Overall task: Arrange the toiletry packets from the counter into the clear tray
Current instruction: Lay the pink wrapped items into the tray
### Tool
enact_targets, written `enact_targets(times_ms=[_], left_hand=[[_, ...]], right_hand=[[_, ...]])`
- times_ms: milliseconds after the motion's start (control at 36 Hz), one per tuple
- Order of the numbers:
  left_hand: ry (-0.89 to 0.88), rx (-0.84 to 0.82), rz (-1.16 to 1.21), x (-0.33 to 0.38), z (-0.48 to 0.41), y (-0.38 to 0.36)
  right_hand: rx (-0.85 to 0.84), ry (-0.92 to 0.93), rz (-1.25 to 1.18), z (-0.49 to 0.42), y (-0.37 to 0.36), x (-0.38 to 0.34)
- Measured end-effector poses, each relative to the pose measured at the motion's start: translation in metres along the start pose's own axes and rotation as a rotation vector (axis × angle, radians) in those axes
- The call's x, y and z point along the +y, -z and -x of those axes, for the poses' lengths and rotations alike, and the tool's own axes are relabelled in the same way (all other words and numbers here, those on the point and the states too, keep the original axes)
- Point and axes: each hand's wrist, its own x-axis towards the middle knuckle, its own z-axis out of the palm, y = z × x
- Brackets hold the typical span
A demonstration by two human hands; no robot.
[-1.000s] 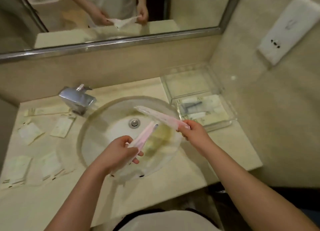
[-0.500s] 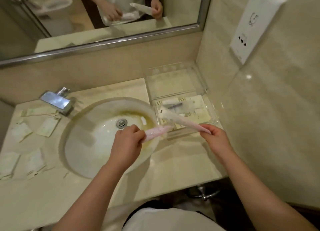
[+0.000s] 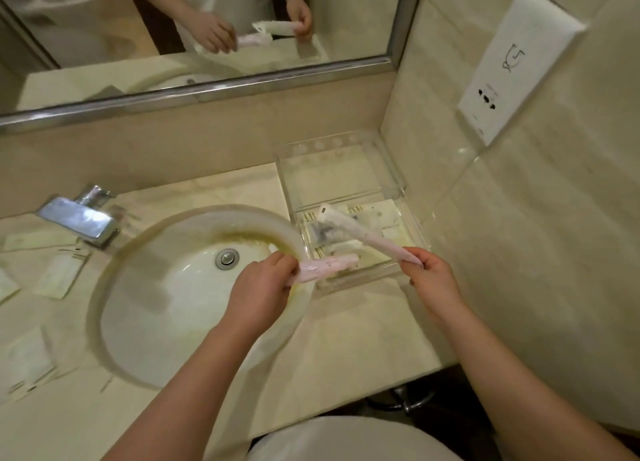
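Observation:
My left hand (image 3: 258, 287) grips one end of a long pink packet (image 3: 329, 266) whose free end reaches over the near edge of the clear tray (image 3: 393, 180). My right hand (image 3: 431, 277) pinches the end of a second long pale packet (image 3: 356, 230) that slants up and left above the tray's front compartment. That compartment holds a few flat packets, one with a dark item inside (image 3: 323, 233). The tray's rear compartment shows only bare bottom. More flat packets (image 3: 60, 275) lie on the counter left of the sink.
A round sink (image 3: 166, 308) with a metal drain fills the counter's middle, and a chrome faucet (image 3: 78, 220) stands at its upper left. The tray sits in the corner against the right wall. A mirror runs along the back. The counter's front edge is near my body.
Both hands carried their long packets rightwards from above the sink to the tray. The camera view swung right with them.

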Motion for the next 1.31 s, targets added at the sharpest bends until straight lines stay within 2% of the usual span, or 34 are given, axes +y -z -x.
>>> enact_targets(times_ms=[83,139,194,306,500,611,722,806,972,1139,1222,1306], left_hand=[[0.005,0.01,0.048,-0.002,-0.005,-0.007],[0.077,-0.008,0.128,-0.002,-0.009,-0.011],[0.215,-0.078,0.32,-0.002,-0.014,-0.013],[0.476,-0.251,0.867,0.006,-0.027,-0.003],[0.749,-0.342,1.354,0.003,-0.046,0.008],[0.884,-0.324,1.559,0.003,-0.053,0.014],[0.956,-0.343,1.667,-0.002,-0.059,0.013],[0.912,-0.355,1.615,-0.002,-0.064,0.01],[0.763,-0.43,1.358,0.008,-0.079,0.0],[0.522,-0.516,0.903,0.011,-0.115,-0.007],[0.341,-0.486,0.629,0.016,-0.138,-0.01],[0.191,-0.442,0.455,0.024,-0.164,-0.022]], right_hand=[[0.03,-0.008,0.008,-0.001,-0.003,-0.003],[0.044,-0.018,0.015,-0.001,-0.004,-0.004],[0.067,-0.034,0.0,-0.001,-0.003,-0.003],[0.107,-0.057,-0.032,-0.002,-0.001,-0.006],[0.087,-0.061,-0.043,-0.007,0.001,-0.005],[0.079,-0.09,-0.08,-0.013,-0.002,-0.002],[0.055,-0.095,-0.07,-0.021,-0.005,0.0],[0.052,-0.099,-0.105,-0.024,-0.006,0.0],[0.04,-0.108,-0.13,-0.028,-0.001,0.004],[0.062,-0.114,-0.137,-0.035,0.012,0.008],[0.079,-0.113,-0.153,-0.04,0.016,0.009],[0.088,-0.112,-0.184,-0.045,0.019,0.01]])
